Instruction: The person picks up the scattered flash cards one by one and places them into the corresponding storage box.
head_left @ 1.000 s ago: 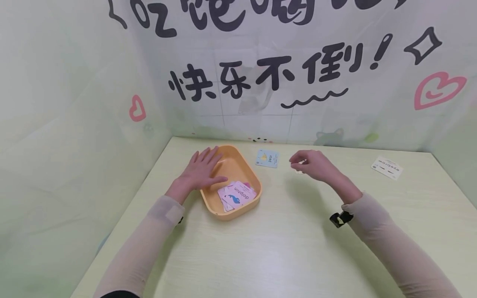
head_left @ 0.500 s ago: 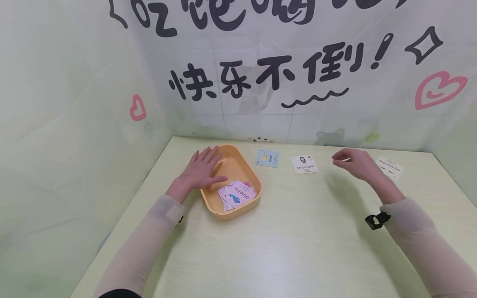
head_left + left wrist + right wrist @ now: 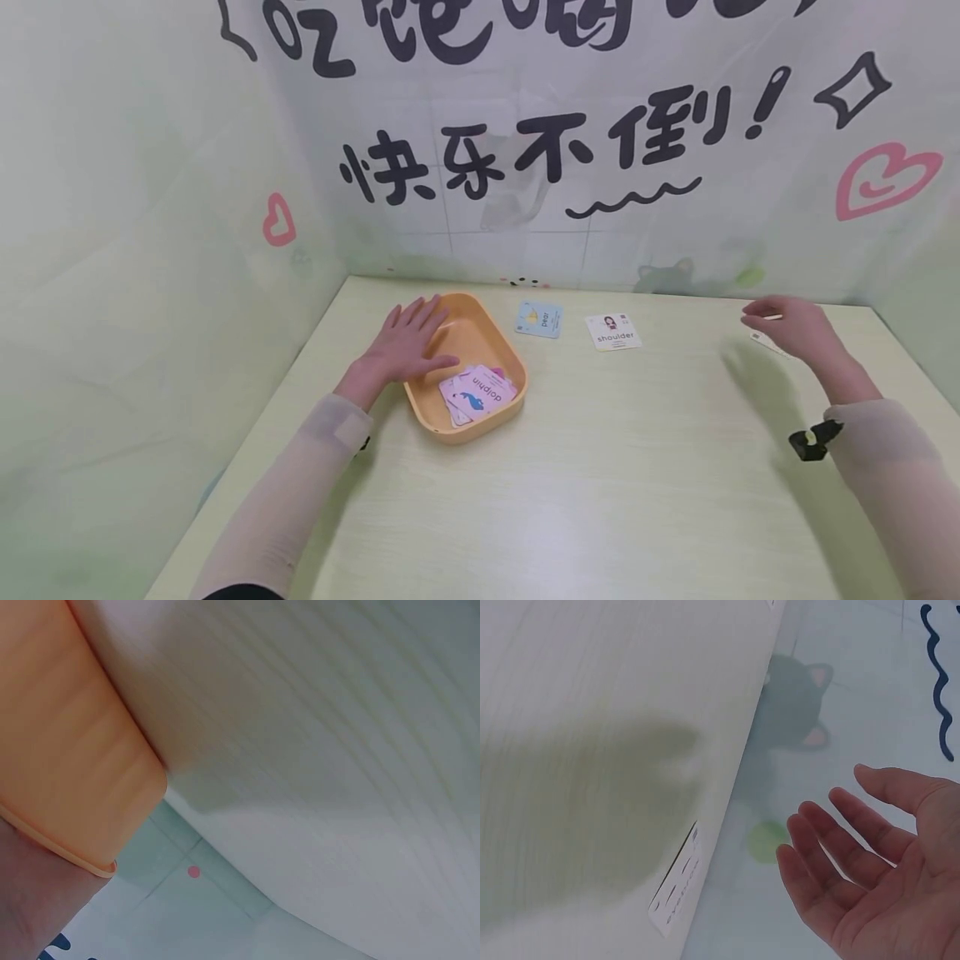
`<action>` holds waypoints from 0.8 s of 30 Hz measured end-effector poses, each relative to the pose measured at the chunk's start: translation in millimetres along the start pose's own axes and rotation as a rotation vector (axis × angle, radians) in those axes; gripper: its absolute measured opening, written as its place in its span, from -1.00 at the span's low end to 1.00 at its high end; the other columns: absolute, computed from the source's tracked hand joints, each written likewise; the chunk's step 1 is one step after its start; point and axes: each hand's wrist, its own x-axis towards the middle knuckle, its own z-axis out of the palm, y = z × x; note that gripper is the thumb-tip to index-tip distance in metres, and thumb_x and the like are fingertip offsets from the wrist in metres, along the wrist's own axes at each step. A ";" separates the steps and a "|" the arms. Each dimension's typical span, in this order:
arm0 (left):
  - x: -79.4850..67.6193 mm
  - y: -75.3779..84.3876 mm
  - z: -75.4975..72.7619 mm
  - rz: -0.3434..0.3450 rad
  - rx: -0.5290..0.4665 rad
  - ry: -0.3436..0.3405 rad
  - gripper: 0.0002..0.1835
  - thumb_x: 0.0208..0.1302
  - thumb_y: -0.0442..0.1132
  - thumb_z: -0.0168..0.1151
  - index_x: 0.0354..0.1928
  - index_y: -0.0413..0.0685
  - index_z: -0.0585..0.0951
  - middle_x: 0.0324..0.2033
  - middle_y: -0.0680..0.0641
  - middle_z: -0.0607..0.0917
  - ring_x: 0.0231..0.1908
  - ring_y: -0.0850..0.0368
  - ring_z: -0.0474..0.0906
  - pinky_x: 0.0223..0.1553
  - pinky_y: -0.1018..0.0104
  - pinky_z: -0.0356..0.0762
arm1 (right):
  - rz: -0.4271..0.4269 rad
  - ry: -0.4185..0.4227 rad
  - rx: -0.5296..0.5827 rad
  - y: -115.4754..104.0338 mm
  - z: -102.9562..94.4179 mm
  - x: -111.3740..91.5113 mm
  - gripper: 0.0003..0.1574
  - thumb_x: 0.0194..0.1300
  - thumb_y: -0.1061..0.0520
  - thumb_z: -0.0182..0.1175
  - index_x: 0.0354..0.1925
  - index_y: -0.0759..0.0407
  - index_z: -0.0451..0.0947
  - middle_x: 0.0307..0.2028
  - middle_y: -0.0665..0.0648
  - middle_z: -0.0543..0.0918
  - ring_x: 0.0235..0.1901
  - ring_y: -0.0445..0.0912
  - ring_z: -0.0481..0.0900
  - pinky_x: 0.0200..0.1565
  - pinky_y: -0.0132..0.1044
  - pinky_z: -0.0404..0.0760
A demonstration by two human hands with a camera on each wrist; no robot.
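My left hand [image 3: 397, 346] rests with spread fingers over the left rim of an orange plastic tray [image 3: 512, 354]. In the left wrist view the tray's outer wall [image 3: 67, 735] shows beside part of the hand [image 3: 37, 892]. Several picture cards lie inside, a pink "dolphin" card [image 3: 482, 393] on top. My right hand [image 3: 797, 327] hovers above the "eyebrow" card [image 3: 767, 342] at the far right, covering most of it in the head view. The right wrist view shows this hand [image 3: 885, 862] with relaxed, parted fingers and nothing in them, the eyebrow card [image 3: 676, 885] below on the table.
A blue "pear" card [image 3: 538, 319] lies just right of the tray. Farther right is a white "shoulder" card [image 3: 613, 332]. The pale wooden table [image 3: 585, 492] meets a printed wall sheet [image 3: 525, 242] at its back edge, and another sheet hangs at the left.
My right hand has moved right, from over the shoulder card to over the eyebrow card, leaving the shoulder card lying flat on the table. The left hand and tray have stayed put.
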 end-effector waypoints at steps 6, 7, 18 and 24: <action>-0.1 0.6 -0.4 -0.005 -0.007 -0.009 0.05 0.30 0.46 -0.06 0.61 0.04 -0.13 0.62 -0.07 -0.26 0.60 -0.18 -0.30 0.54 -0.27 -0.34 | 0.036 0.009 -0.001 29.1 -7.6 -1.5 -0.38 0.53 -0.06 -0.01 0.17 0.49 0.43 0.14 0.62 0.48 0.10 0.50 0.45 0.01 0.31 0.47; -0.1 0.7 -0.6 -0.005 -0.008 -0.010 0.05 0.30 0.46 -0.06 0.61 0.04 -0.13 0.62 -0.06 -0.26 0.60 -0.18 -0.31 0.54 -0.27 -0.34 | 0.036 0.007 -0.002 33.8 -8.0 -1.4 -0.38 0.53 -0.06 -0.01 0.17 0.50 0.42 0.15 0.63 0.47 0.13 0.52 0.42 0.03 0.33 0.45; -0.5 0.6 -0.4 -0.005 -0.004 -0.009 0.04 0.31 0.45 -0.05 0.61 0.03 -0.12 0.62 -0.07 -0.25 0.60 -0.18 -0.29 0.55 -0.26 -0.34 | 0.070 -0.066 -0.076 76.3 -9.5 1.5 -0.31 0.50 -0.02 0.03 0.23 0.58 0.27 0.16 0.73 0.34 0.14 0.57 0.35 0.11 0.40 0.37; -0.9 2.1 -2.1 -0.013 -0.011 -0.019 0.04 0.31 0.44 -0.05 0.61 0.04 -0.13 0.62 -0.07 -0.26 0.60 -0.18 -0.32 0.55 -0.26 -0.36 | 0.092 -0.157 -0.118 89.0 -6.5 6.1 -0.13 0.48 -0.11 0.03 0.29 0.63 0.08 0.20 0.78 0.19 0.16 0.63 0.21 0.18 0.46 0.24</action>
